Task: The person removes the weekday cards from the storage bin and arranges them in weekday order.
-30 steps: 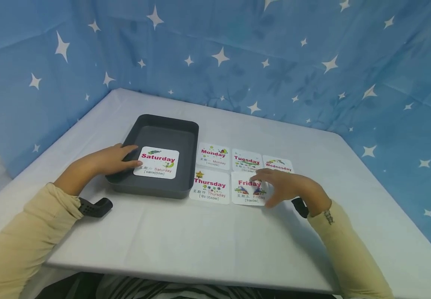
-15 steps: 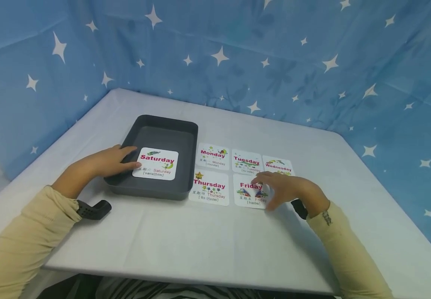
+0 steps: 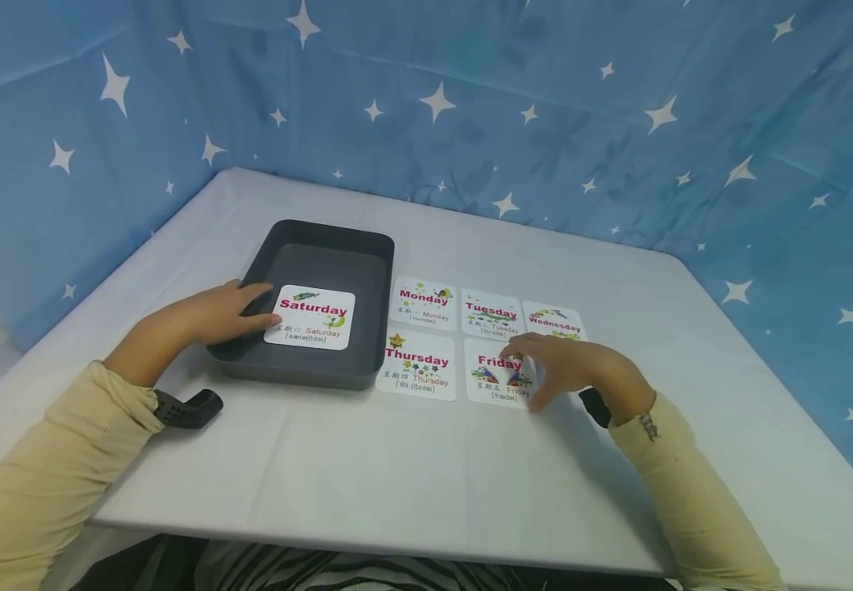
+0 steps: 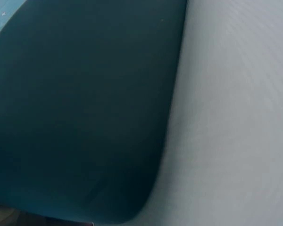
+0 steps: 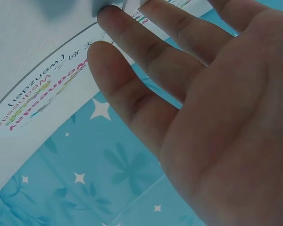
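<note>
Reaching over the left wall of a dark grey tray (image 3: 330, 254), my left hand (image 3: 212, 316) holds the left edge of a white Saturday card (image 3: 311, 318) within the tray's outline, its thumb on the edge; the other fingers are partly hidden. My right hand (image 3: 577, 365) rests at the right side of the Friday card (image 3: 496, 373), one fingertip near its upper right and the thumb at its lower right corner. Its fingers look long and loosely bent in the right wrist view, beside the Wednesday card (image 5: 37, 96). Only the tray's dark side shows in the left wrist view.
Monday (image 3: 424, 304), Tuesday (image 3: 491, 313) and Wednesday cards lie in a back row, with the Thursday card (image 3: 419, 367) left of Friday in the front row. A white cloth covers the table (image 3: 367, 468). A blue starry curtain (image 3: 396, 66) stands behind.
The Friday card has slid slightly right and squared up in its row, with my right hand's fingers on it. My left hand and the Saturday card have hardly moved.
</note>
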`<state>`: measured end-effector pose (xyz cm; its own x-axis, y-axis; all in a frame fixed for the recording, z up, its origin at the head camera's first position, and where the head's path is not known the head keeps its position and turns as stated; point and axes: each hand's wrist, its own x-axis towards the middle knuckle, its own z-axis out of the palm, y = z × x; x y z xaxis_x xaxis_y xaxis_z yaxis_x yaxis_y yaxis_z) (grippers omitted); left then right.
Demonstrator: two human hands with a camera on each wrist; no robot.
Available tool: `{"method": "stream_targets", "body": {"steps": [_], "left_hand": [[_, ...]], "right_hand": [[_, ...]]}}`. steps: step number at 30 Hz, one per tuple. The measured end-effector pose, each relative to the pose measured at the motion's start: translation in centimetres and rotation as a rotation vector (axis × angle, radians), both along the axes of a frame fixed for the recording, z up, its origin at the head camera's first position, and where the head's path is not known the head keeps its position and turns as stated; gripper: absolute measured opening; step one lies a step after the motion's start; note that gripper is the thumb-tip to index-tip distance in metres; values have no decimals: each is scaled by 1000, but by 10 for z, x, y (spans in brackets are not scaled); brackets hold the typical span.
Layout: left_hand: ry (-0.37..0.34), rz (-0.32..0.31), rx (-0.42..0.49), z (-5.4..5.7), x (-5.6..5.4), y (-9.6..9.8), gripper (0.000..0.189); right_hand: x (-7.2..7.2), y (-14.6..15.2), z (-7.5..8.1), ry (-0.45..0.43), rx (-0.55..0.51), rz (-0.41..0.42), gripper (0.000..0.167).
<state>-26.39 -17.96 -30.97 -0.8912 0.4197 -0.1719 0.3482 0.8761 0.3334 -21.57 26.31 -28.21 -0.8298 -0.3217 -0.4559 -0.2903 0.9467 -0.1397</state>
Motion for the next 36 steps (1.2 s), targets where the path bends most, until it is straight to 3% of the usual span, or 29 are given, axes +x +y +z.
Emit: {"method": "stream_targets", "body": {"steps": [13,19,23,27,31,36], "left_hand": [[-8,1,9,-2,-1,0,81],[9,-3,1,0,-1,1,77],[18,11,-15,2,-1,-1,76],[12,21,-14,0,0,-2,75],[10,23,-6,-2,1,-1,77],[15,19,-8,0,0,2,76]], "right_hand": [[0,-2,2,61,45,40,73],[-7,-12,14,234,-58,35,64],[-19,-46,29,325,-128,76,59],[-36,-95,37,291,-127,151,61],[-56,-145,31,245,-85,231,73],[-77,-191,11,218,-67,344,87]]}}
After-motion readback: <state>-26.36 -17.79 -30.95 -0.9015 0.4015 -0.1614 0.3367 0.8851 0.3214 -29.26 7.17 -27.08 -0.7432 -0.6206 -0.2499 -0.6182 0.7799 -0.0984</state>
